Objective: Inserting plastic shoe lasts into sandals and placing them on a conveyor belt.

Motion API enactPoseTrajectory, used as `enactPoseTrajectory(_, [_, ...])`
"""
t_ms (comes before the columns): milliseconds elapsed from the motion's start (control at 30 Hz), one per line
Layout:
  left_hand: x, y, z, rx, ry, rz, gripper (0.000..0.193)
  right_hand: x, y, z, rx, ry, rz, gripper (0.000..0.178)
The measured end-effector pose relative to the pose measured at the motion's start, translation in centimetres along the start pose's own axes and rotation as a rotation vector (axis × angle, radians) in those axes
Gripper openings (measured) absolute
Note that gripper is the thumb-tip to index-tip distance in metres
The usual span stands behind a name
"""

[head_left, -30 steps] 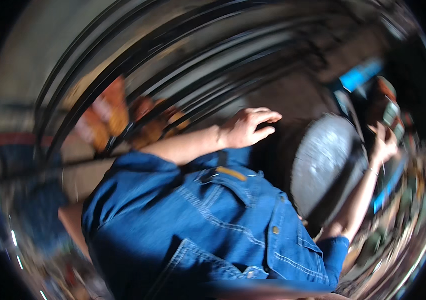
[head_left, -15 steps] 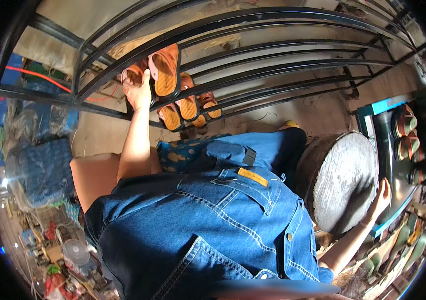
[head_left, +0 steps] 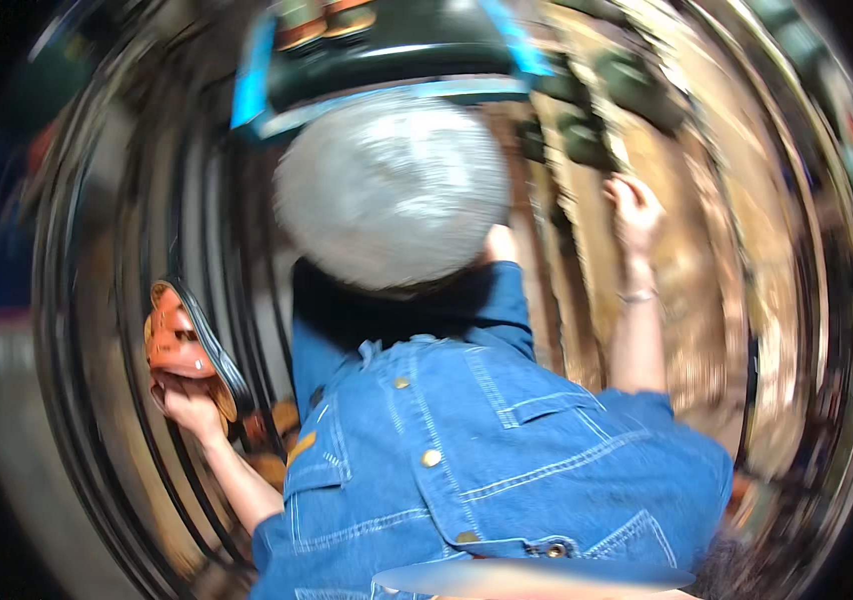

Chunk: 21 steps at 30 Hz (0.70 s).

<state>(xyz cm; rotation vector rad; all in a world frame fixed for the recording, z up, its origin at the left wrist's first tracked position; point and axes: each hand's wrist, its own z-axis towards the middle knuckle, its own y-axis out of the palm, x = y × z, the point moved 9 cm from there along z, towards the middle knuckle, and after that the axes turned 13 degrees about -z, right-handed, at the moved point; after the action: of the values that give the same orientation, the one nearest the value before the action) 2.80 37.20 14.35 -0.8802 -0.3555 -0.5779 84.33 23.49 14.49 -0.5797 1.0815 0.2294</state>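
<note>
At the left, my left hand (head_left: 187, 405) is closed round the heel end of an orange-brown sandal (head_left: 179, 340) with a black-edged sole. The sandal stands tilted over the black metal bars of a rack (head_left: 222, 250). My right hand (head_left: 635, 212) is raised at the right with its fingers loosely bent and a little apart; nothing shows in it. It is nearest to a row of dark green slippers (head_left: 587, 138) along the brown boards (head_left: 687, 180). Blur hides the finer details of both hands.
A round grey-topped drum or block (head_left: 392, 190) stands between my knees. Beyond it is a dark machine or tray (head_left: 397, 65) with blue edges, with brown footwear (head_left: 302, 22) on top. More brown sandals (head_left: 269, 468) lie by the rack at lower left.
My view has turned to the right, bringing the drum to the middle. The left hand has lifted a sandal off the rack. The right hand has moved from beside the drum to near the green slippers.
</note>
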Motion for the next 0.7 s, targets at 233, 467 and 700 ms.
enactPoseTrajectory(233, [17.8,16.9,9.2,-0.372,0.153,-0.456,0.034,-4.0,-0.2,1.5,0.305,-0.076,-0.386,0.02])
enactPoseTrajectory(467, [26.7,18.8,8.0,-0.522,0.083,-0.413,0.035,-4.8,2.8,14.8,0.416,-0.184,-0.889,0.079])
enactPoseTrajectory(700, [26.6,19.3,6.5,-0.547,0.048,-0.413,0.036,-3.5,6.0,21.8,0.245,-0.118,-1.041,0.06])
